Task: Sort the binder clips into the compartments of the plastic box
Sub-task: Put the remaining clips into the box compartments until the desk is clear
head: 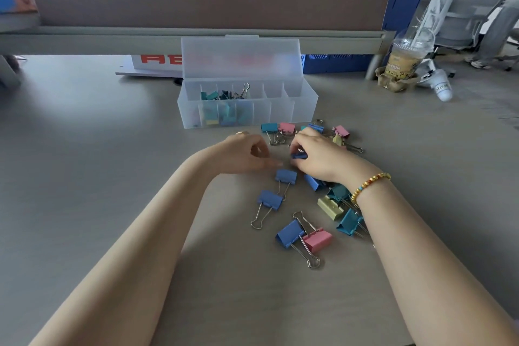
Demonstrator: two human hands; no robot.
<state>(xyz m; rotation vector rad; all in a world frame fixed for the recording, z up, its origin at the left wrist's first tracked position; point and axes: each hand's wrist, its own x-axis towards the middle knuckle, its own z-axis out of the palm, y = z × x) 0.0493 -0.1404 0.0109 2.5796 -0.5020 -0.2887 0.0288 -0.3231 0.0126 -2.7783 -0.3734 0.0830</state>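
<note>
Right hand (317, 157) seen closed on a dark blue clip (297, 155), pinched at the fingertips just above the worktop (98, 177). Left hand (244, 154) loosely curled beside it at nine o'clock, holding nothing visible, fingertips close to the worktop. Binder clips (309, 199) scattered loose around and under the right wrist, more at twelve o'clock near the box front. Plastic box (247, 105) stood open at twelve o'clock, lid upright behind, the middle compartments already holding clips, the right-hand ones looking bare.

Judged light, stiff and springy; painted metal bodies probably a little slick, wire handles free to flop and snag on neighbours. Best taken across the folded body, or by both handles pinched together.

Open worktop wide at nine and six o'clock. Crowded at three o'clock, where a drink cup (407, 56) stood well beyond the pile. Box walls low, lid limiting approach from behind only.
</note>
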